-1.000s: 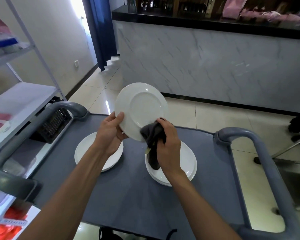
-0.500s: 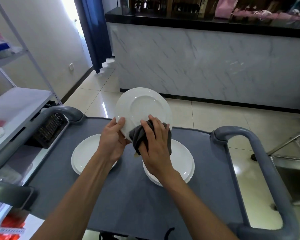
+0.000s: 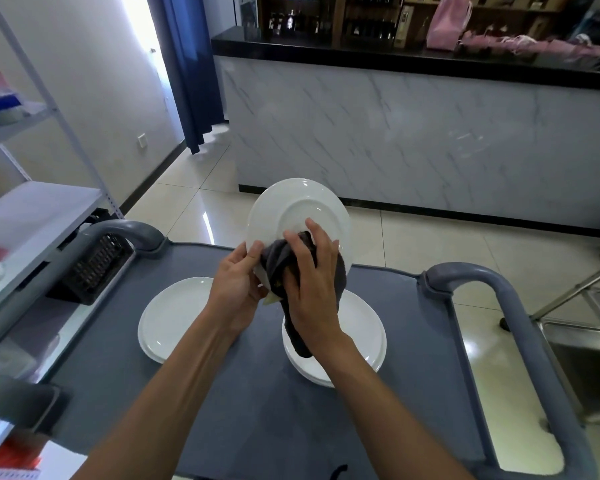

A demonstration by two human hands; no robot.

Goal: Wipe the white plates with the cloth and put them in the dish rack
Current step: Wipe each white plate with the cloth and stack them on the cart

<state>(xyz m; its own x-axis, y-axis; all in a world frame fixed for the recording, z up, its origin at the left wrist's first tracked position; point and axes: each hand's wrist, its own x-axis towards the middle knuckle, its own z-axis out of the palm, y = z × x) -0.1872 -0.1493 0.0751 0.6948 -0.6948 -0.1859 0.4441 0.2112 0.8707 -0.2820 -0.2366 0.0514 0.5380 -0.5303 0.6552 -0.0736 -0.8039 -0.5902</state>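
I hold a white plate point(image 3: 297, 211) upright above the grey cart, its underside toward me. My left hand point(image 3: 234, 284) grips its lower left rim with the thumb over the edge. My right hand point(image 3: 314, 289) presses a dark grey cloth point(image 3: 279, 259) against the plate's lower part, and the cloth's tail hangs down below my palm. A single white plate point(image 3: 172, 317) lies flat on the cart at the left. A short stack of white plates point(image 3: 364, 336) lies under my right wrist. A black dish rack point(image 3: 92, 268) sits on the low shelf to the left.
The cart top point(image 3: 243, 417) has raised grey handles at the left point(image 3: 125, 232) and right point(image 3: 499, 299). A metal shelving unit point(image 3: 28, 216) stands at the left. A marble-fronted counter point(image 3: 413, 133) runs across the far side, with tiled floor between.
My right hand with the cloth moved left and up from the plate's right edge onto its face. The plate tipped slightly and the view shifted closer.
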